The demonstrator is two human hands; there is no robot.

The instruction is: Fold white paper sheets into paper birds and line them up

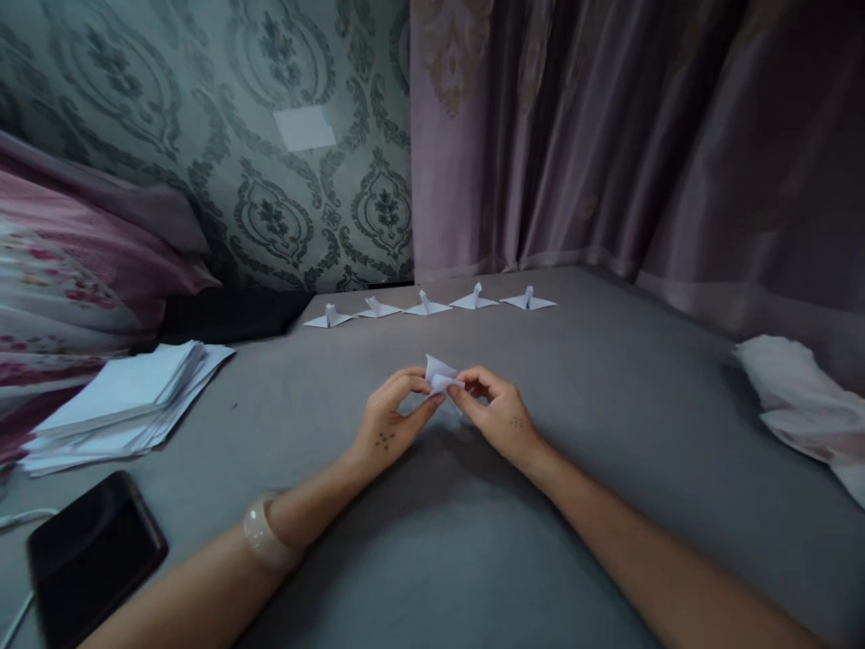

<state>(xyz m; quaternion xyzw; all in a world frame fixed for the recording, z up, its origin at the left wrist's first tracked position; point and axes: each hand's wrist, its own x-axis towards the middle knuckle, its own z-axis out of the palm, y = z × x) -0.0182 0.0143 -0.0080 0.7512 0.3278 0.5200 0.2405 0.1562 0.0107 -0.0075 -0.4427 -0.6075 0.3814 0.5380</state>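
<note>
Between my two hands is a small piece of folded white paper [442, 377], held a little above the grey surface. My left hand [396, 419] pinches its left side between thumb and fingers. From the right, my right hand [498, 410] grips the other side, thumb in front and fingers curled behind. One pointed flap of the paper stands up at its upper left. The fingers hide part of the folds. Beyond the hands, several folded paper cranes [426, 305] with spread wings stand side by side in a row.
A stack of white paper sheets [128, 392] lies at the left, with a dark phone [98, 554] and white cable nearer. Behind the stack are a black flat item [230, 314] and floral fabric [60, 288]. White crumpled cloth or plastic [797, 397] lies far right. Curtains [541, 135] hang behind.
</note>
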